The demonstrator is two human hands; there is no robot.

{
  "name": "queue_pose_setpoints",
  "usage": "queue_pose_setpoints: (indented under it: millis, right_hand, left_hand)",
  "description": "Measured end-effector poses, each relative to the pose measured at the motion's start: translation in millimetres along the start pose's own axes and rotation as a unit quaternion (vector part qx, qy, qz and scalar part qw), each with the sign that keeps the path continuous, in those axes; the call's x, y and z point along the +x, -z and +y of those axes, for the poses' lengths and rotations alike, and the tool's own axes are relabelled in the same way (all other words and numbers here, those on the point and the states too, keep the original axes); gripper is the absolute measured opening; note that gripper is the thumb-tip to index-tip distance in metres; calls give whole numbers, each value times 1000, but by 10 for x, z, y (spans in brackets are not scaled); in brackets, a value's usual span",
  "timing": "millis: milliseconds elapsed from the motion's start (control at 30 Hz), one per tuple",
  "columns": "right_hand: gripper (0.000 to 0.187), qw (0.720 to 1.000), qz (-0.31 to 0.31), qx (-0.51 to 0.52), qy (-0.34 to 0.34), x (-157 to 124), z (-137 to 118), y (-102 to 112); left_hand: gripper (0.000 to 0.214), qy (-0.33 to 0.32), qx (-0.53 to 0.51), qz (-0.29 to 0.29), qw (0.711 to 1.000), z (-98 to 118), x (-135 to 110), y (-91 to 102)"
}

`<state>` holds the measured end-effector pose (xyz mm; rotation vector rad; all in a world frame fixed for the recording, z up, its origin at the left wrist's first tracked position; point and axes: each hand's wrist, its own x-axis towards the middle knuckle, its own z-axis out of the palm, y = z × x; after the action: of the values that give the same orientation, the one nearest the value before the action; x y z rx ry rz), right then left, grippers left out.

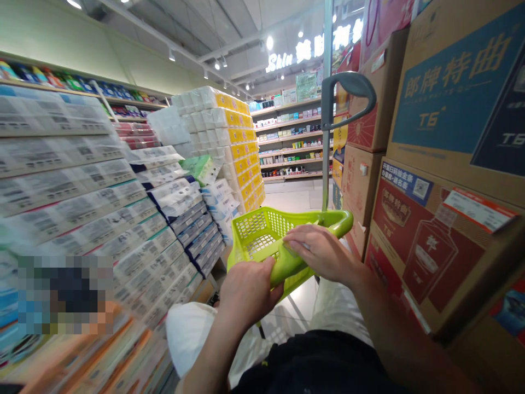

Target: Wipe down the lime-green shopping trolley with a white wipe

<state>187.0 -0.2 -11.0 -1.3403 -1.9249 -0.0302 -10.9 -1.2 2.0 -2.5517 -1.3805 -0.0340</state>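
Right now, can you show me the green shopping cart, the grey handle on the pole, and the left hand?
Green shopping cart [290, 264]: head view, on its thick near bar.
Grey handle [327, 104]: head view, on its upright side.
Left hand [248, 285]: head view, on its back.

Bright interior, lit from above by ceiling spotlights [269, 42]; the white lettering [303, 50] glares, with softened edges. Wide-angle distortion tilts and stretches the cartons [451, 93] at right, which darken toward the lower corner. Packs [61, 164] at left are smeared — streaked sideways — above a pixelated patch [65, 295]; the green basket [252, 225] appears sharper.
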Motion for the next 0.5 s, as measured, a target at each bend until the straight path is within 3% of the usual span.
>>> queue_pose_setpoints:
  millis: [67,267,333,433,500]
  right_hand:
    - [26,1000,-18,-3,3,11,-15,11]
    - [35,992,-12,-61,-109,166,167,39]
    - [34,995,-39,-45,-81,174,115,25]
    - [31,995,-97,10,13,163,-6,1]
    - [30,994,-109,13,25,181,-21,3]
  left_hand:
    - [24,2,1,2,1000,-3,-3,-6]
    - [26,0,1,3,1000,-3,1,-11]
    - [26,1,0,2,1000,-5,1,-10]
    - [25,1,-2,4,1000,-8,-4,-6]
    - [26,1,-2,5,1000,-10,-9,-1]
